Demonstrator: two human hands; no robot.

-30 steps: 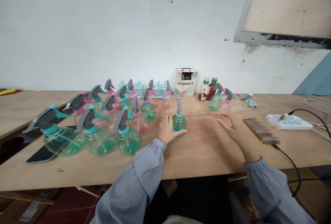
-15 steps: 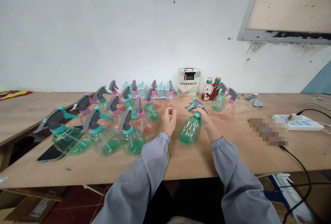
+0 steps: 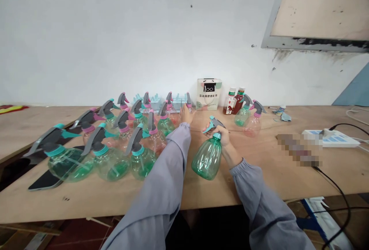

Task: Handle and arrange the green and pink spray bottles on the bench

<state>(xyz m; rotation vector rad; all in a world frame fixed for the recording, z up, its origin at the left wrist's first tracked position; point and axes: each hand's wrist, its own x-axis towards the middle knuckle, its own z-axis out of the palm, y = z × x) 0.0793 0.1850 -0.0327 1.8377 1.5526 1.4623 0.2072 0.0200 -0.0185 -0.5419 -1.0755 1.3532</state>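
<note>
Head view: right hand [image 3: 225, 137] clasps green bottle [image 3: 206, 159] by neck; left hand [image 3: 187, 115], hold unclear

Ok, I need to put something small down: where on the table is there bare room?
The table is bare right of the right sleeve, along the front edge, and between the rightmost pink spray bottle and the power strip. It is crowded on the left, where spray bottles stand close together.

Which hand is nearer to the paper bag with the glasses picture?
Left. The left hand is in front of the paper bag, to its left; the right hand, holding a green spray bottle, is farther in front of it.
</note>
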